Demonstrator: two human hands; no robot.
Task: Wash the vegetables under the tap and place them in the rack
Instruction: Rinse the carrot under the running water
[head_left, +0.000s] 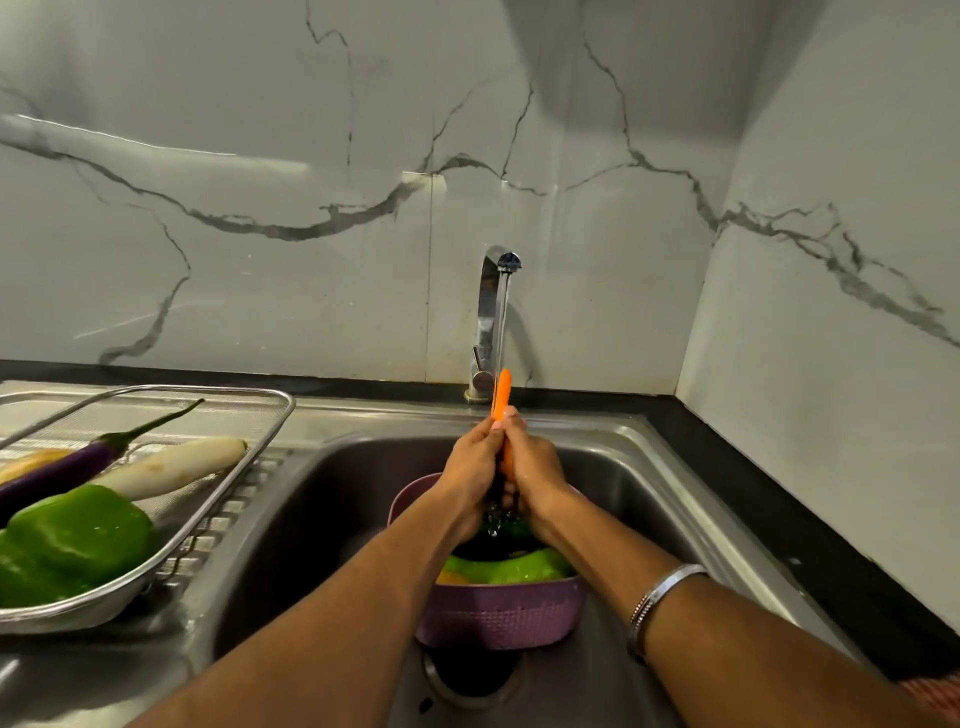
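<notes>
Over sink (644, 447): carrot (502, 393), both hands.

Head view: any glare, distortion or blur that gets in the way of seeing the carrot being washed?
Head view: wide-angle bending curves the counter edges; a streak of glare lies on the marble wall; the carrot under the tap is sharp; the left hand and right hand gripping it shade the purple basket.
</notes>
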